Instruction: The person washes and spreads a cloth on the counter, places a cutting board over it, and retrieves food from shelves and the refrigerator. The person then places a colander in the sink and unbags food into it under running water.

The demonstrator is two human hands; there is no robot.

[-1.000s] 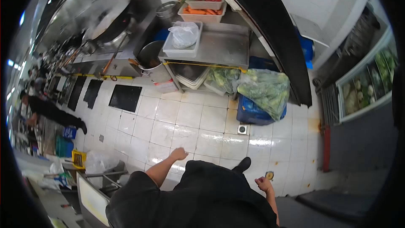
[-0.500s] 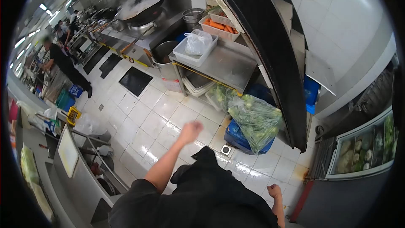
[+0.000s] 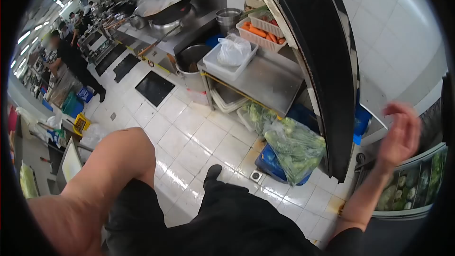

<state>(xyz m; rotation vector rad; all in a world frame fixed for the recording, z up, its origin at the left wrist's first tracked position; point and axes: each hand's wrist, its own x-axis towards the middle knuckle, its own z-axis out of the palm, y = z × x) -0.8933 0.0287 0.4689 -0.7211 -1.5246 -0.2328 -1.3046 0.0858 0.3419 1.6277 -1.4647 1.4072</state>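
My left arm is bent and raised close to the camera, elbow pointing forward. The base of my left hand (image 3: 59,218) is at the lower left edge of the view, with its fingers out of sight. My right hand (image 3: 402,135) is lifted at the right, slightly blurred, fingers loosely extended and nothing in it. Behind and below it is a glass-topped chiller (image 3: 407,185) with vegetables inside. A clear bag of green vegetables (image 3: 296,147) lies on a blue crate (image 3: 275,163) on the floor, away from both hands.
A steel table (image 3: 270,73) bears a white basket (image 3: 227,61) with a plastic bag. Behind are carrots (image 3: 263,33) in a basket. A black curved panel (image 3: 317,66) rises at centre right. A steaming wok (image 3: 173,9) stands on the range. A person in black (image 3: 76,61) stands far left.
My left arm has swung from in front of me up and back towards my head. My right hand has risen from low beside my body to the right, its fingers opening. One foot now shows.
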